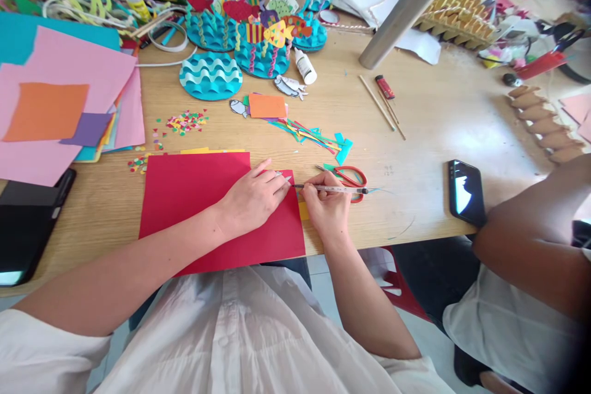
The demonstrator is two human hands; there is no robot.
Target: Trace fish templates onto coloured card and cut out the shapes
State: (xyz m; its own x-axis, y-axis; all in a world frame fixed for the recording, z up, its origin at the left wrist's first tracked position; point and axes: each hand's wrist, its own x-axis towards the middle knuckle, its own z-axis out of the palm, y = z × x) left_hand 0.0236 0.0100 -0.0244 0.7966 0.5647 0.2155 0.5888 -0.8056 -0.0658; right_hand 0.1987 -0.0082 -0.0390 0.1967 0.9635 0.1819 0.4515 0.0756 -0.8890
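A sheet of red paper (194, 197) lies at the table's front edge, its upper right part cut away in a step. My left hand (252, 200) rests flat on it, fingers stretched toward the right edge. Under and beside those fingertips is a small pale piece (279, 173), mostly covered, so its shape does not show. My right hand (330, 209) grips a slim clear pen (335, 189), its tip at the red paper's edge close to my left fingertips. Just behind my right hand lie red-handled scissors (351, 175), partly hidden by it.
Paper scraps (184, 122) and thin strips (314, 135) lie beyond the red sheet. Farther back stand blue bases with paper fish (261, 52) and a metal flask (406, 18). A phone (465, 191) lies right, near another person's arm (535, 221). Coloured sheets (78, 61) are stacked left.
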